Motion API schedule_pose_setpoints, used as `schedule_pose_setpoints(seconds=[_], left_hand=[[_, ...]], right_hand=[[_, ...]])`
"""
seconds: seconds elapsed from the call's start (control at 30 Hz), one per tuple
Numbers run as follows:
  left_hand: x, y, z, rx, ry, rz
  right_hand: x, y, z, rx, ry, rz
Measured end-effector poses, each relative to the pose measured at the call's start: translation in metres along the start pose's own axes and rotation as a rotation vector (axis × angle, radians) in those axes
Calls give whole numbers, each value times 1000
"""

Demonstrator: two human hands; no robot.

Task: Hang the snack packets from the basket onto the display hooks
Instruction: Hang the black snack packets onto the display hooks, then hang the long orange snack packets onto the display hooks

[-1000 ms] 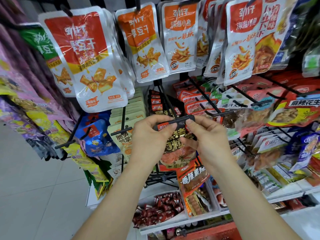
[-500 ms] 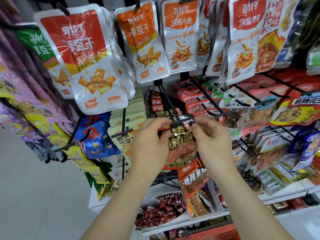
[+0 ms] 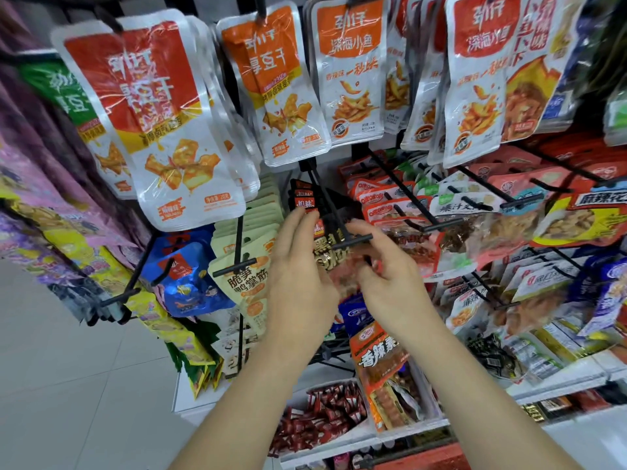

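A dark snack packet [image 3: 330,254] with gold characters hangs on a black display hook [image 3: 353,241], just behind its crossbar, with more of the same packets [image 3: 303,198] further back. My left hand [image 3: 298,273] lies with straight fingers against the packet's upper left edge. Over its right side curl the blurred fingers of my right hand [image 3: 386,279], thumb near the crossbar. Part of a red rim [image 3: 434,454], perhaps the basket, shows at the bottom edge.
Large white-and-orange packets [image 3: 183,130] hang on the row above. A hook of beige packets [image 3: 244,279] is close on the left, and crowded hooks [image 3: 441,225] on the right. White shelf bins [image 3: 322,418] of red sweets sit below. Tiled floor lies to the left.
The packet has slid from the hook's tip to behind the crossbar. My left fingers have straightened off its corner, and both hands have dropped slightly. The view has moved closer.
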State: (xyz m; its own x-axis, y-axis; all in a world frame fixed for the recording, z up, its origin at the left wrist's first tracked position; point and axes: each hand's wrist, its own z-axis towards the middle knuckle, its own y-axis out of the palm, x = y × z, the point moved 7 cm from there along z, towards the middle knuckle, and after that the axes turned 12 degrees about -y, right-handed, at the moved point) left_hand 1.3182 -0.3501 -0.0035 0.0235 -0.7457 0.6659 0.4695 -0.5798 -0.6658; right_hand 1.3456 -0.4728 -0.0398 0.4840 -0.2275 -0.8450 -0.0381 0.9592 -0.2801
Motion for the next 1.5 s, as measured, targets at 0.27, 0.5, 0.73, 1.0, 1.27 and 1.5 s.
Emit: schedule_pose_setpoints(seconds=[0.27, 0.5, 0.73, 1.0, 1.27, 1.5], left_hand=[[-10, 28, -3, -210, -65, -63], [-11, 40, 14, -282, -160, -111], [-17, 33, 6, -323, -293, -225], [-10, 15, -66, -319, -308, -361], [-13, 67, -177, -563, -289, -242], [-58, 185, -292, -883, -271, -39]], right_hand=[[12, 16, 12, -134, -44, -44], [21, 22, 23, -232, -3, -86], [22, 4, -4, -333, 207, 176], [6, -78, -85, -300, 379, 233], [48, -170, -200, -225, 470, 11], [143, -217, -340, -170, 675, -224]])
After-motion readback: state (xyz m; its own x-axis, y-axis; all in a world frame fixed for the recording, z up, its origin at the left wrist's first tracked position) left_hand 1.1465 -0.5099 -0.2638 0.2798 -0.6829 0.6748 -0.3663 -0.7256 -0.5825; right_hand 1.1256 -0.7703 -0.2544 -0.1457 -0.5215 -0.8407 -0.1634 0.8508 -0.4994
